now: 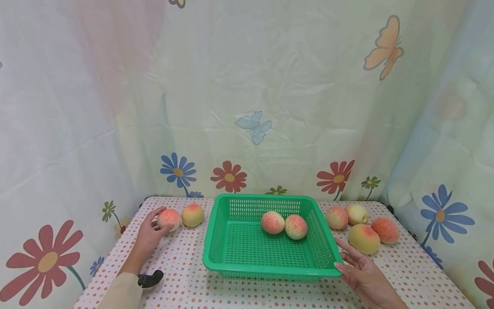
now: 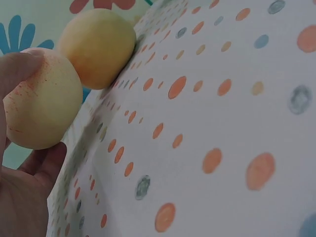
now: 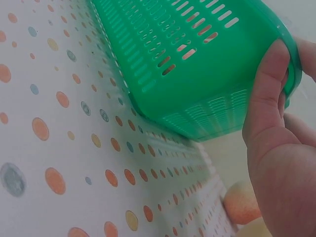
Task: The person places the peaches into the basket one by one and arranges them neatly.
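Note:
On the left of the table my left hand holds a pink-and-cream peach, thumb on one side and fingers on the other. In the left wrist view that peach overlaps a yellower peach behind it. A green slotted plastic basket stands at the center, with two red-speckled peaches side by side in its right half. My right hand grips the basket's near right corner. The right wrist view shows its thumb pressed on the outer wall, fingers partly hidden behind the rim.
Several fruits sit right of the basket: a speckled peach, a pale yellow fruit, a yellow-green peach and a redder peach. A black strap piece shows at my left wrist. Flowered curtains surround the dotted tablecloth.

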A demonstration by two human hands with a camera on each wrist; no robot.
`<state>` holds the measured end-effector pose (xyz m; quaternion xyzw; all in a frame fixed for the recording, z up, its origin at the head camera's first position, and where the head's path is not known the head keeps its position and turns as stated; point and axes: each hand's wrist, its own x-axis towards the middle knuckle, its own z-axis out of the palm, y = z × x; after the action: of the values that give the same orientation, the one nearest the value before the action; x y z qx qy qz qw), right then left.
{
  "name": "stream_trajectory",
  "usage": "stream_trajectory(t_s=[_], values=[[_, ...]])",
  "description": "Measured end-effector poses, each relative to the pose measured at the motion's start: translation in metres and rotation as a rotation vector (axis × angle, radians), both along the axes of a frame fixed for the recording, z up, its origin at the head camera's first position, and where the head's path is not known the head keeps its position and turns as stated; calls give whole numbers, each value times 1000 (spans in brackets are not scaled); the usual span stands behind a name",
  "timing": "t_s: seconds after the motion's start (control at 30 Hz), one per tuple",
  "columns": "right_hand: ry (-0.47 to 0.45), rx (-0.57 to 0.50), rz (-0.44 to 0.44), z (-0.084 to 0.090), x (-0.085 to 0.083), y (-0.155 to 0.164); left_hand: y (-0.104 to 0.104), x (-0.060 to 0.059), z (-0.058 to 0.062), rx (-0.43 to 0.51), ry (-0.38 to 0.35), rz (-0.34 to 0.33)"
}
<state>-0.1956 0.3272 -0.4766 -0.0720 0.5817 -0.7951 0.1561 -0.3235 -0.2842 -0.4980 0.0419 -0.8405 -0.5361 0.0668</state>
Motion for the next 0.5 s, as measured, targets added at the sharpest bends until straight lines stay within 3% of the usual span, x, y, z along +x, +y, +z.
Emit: stream_trajectory(t_s=[0.5], values=[[-40,56,-63,3,0,-2,14,14,14,-23,79,-75]])
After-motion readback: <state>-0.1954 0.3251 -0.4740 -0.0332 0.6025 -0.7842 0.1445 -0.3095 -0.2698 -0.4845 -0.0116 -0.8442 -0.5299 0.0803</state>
